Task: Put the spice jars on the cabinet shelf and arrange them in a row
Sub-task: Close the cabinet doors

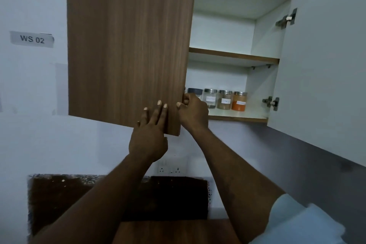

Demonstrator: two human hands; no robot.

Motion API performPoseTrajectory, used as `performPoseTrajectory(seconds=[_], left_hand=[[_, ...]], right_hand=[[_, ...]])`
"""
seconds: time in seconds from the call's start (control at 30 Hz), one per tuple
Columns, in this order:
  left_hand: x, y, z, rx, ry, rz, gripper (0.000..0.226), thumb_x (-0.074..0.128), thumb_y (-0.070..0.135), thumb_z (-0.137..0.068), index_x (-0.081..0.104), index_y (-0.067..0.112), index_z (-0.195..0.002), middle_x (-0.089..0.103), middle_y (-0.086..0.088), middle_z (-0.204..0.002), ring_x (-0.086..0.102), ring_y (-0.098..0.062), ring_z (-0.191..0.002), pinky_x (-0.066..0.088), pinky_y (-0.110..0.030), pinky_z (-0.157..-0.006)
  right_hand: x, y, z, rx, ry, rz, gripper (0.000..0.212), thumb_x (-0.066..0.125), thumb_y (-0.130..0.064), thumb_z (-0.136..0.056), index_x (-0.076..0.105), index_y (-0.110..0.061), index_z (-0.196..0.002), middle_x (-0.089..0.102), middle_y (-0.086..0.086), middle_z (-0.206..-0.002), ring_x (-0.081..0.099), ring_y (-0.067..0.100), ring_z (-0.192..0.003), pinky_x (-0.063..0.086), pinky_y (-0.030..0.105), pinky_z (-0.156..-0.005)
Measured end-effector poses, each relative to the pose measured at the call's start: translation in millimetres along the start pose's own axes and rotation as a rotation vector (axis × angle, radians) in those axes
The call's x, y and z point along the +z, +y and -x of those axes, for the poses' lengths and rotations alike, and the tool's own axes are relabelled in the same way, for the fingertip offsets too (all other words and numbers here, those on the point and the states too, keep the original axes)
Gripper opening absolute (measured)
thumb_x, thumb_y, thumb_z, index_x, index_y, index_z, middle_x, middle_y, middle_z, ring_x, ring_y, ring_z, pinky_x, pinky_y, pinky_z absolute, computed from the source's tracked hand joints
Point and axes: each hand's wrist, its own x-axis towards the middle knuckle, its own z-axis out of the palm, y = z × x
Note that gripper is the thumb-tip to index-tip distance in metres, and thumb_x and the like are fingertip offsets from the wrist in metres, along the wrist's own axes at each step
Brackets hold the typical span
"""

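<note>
Several spice jars stand in a row on the lower cabinet shelf (237, 118): a dark-lidded jar (195, 91), a clear jar (210, 97), a beige-filled jar (224, 100) and an orange-filled jar (239, 101). The left wooden cabinet door (126, 45) covers the left half of the cabinet. My left hand (151, 132) lies flat with straight fingers against the door's lower right corner. My right hand (193, 112) grips the door's right edge, fingers curled behind it, and hides part of the jar row.
The right cabinet door (326, 65) stands wide open, white inside, with two hinges. The upper shelf (233, 55) holds nothing visible. A wall socket (171, 168) sits below the cabinet, over a dark countertop (168, 198). A "WS 02" label (32, 39) is on the left wall.
</note>
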Motion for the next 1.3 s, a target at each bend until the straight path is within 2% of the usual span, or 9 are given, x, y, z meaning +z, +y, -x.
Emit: performPoseTrajectory(seconds=[0.17,0.3,0.5,0.63,0.77,0.87,1.03,1.2,1.3], left_hand=[[20,10,-38,0.022,0.098,-0.038,0.094,0.053,0.05,-0.095,-0.009,0.022,-0.16,-0.018,-0.005,-0.167,-0.009,-0.041,-0.152,0.016,-0.061,-0.119],[26,7,-68,0.027,0.1,-0.086,0.092,0.046,0.06,-0.095,-0.008,0.023,-0.16,-0.016,-0.006,-0.167,-0.007,-0.045,-0.151,0.019,-0.062,-0.118],[43,-3,-87,0.043,0.04,-0.133,0.096,0.052,0.057,-0.094,-0.012,0.029,-0.159,-0.022,-0.004,-0.166,-0.012,-0.044,-0.151,0.018,-0.063,-0.117],[50,-9,-95,0.067,0.008,-0.176,0.095,0.053,0.056,-0.093,-0.011,0.029,-0.159,-0.019,-0.004,-0.167,-0.012,-0.045,-0.151,0.02,-0.065,-0.117],[56,-15,-104,0.081,-0.022,-0.2,0.091,0.052,0.051,-0.095,-0.007,0.028,-0.16,-0.016,-0.004,-0.167,-0.013,-0.044,-0.151,0.023,-0.065,-0.116],[65,-24,-108,0.099,-0.056,-0.197,0.092,0.053,0.049,-0.094,-0.006,0.026,-0.16,-0.017,-0.003,-0.167,-0.018,-0.043,-0.15,0.024,-0.064,-0.115],[80,-32,-108,0.1,-0.076,-0.232,0.095,0.053,0.05,-0.093,-0.01,0.027,-0.16,-0.021,-0.002,-0.166,-0.023,-0.04,-0.149,0.024,-0.06,-0.116],[85,-32,-108,0.094,-0.058,-0.263,0.097,0.053,0.049,-0.091,-0.012,0.026,-0.159,-0.02,-0.002,-0.166,-0.023,-0.042,-0.149,0.029,-0.059,-0.113],[81,-31,-109,0.089,-0.081,-0.256,0.098,0.054,0.05,-0.091,-0.013,0.029,-0.159,-0.021,-0.002,-0.166,-0.024,-0.042,-0.149,0.029,-0.059,-0.113]], right_hand=[[14,28,-27,-0.029,-0.015,-0.054,0.025,0.067,-0.023,-0.095,0.067,-0.016,-0.119,0.075,0.001,-0.112,0.07,0.019,-0.101,0.047,0.024,-0.077],[25,44,-43,-0.031,-0.017,-0.003,0.025,0.068,-0.024,-0.096,0.07,-0.014,-0.119,0.075,0.003,-0.111,0.07,0.021,-0.101,0.054,0.03,-0.084],[44,57,-62,-0.036,0.017,0.097,0.022,0.067,-0.023,-0.097,0.074,-0.012,-0.115,0.076,0.005,-0.105,0.07,0.023,-0.097,0.059,0.036,-0.086],[54,65,-72,-0.018,0.04,0.152,0.024,0.065,-0.025,-0.098,0.075,-0.015,-0.118,0.075,0.005,-0.108,0.067,0.023,-0.104,0.058,0.038,-0.091],[66,75,-79,0.031,0.127,0.24,0.027,0.067,-0.031,-0.096,0.075,-0.015,-0.116,0.071,0.004,-0.111,0.059,0.02,-0.111,0.051,0.028,-0.089],[74,84,-80,0.057,0.12,0.279,0.032,0.07,-0.031,-0.095,0.072,-0.015,-0.122,0.068,0.004,-0.118,0.058,0.018,-0.113,0.05,0.026,-0.091],[84,103,-67,-0.1,0.087,0.455,0.039,0.07,-0.029,-0.095,0.068,-0.022,-0.133,0.063,0.004,-0.133,0.048,0.024,-0.127,0.046,0.036,-0.1],[90,107,-64,-0.139,0.107,0.573,0.042,0.071,-0.031,-0.092,0.067,-0.024,-0.133,0.063,0.004,-0.131,0.051,0.027,-0.124,0.044,0.042,-0.097],[85,106,-63,-0.164,0.054,0.638,0.045,0.069,-0.038,-0.093,0.064,-0.025,-0.136,0.062,0.005,-0.133,0.051,0.028,-0.125,0.044,0.043,-0.098]])
